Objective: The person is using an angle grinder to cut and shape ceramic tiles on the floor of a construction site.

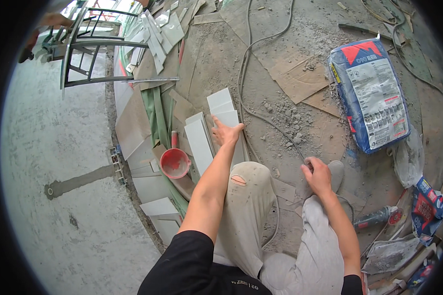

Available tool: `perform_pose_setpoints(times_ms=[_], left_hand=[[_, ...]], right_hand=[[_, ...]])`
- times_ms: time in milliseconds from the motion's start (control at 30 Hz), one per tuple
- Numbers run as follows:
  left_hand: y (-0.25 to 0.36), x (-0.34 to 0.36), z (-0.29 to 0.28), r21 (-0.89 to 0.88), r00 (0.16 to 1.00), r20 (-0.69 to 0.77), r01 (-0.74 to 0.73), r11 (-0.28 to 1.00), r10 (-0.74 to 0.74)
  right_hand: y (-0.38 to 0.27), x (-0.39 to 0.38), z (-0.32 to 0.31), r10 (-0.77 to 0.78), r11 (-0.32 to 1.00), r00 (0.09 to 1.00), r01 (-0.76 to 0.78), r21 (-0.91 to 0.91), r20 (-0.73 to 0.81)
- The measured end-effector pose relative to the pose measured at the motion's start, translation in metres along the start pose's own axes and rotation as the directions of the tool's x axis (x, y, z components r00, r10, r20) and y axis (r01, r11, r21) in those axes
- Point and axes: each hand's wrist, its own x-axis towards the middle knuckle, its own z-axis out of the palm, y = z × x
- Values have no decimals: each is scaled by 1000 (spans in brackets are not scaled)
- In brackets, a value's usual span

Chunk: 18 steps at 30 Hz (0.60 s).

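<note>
My left hand [226,132] reaches down to a small stack of white tile strips [224,102]. Its thumb is at the right edge of the top strip and its fingers are at the left, gripping across the width. Another leaning group of white strips [198,140] stands just left of that hand. My right hand [318,175] is by my right knee, its fingers curled in toward the thumb. A grey cable [280,132] runs up to those fingers; whether they hold it or anything else is hidden.
A red bowl-shaped scoop [174,163] stands left of the strips. Rubble [290,123] and cardboard [300,73] lie ahead. A blue bag [371,96] is at right, an angle grinder [376,218] below it. A metal frame [98,46] stands far left, with another person's arm [56,19] nearby.
</note>
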Motion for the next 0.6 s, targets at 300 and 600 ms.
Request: perform_pose_setpoints(times_ms=[300,600], left_hand=[[-13,16,7,-24,998,31,-45,999,45],[-15,9,7,3,990,79,-114,993,114]], right_hand=[[4,9,0,40,994,999,-37,105,-30],[14,9,-3,127,975,991,-120,185,-29]])
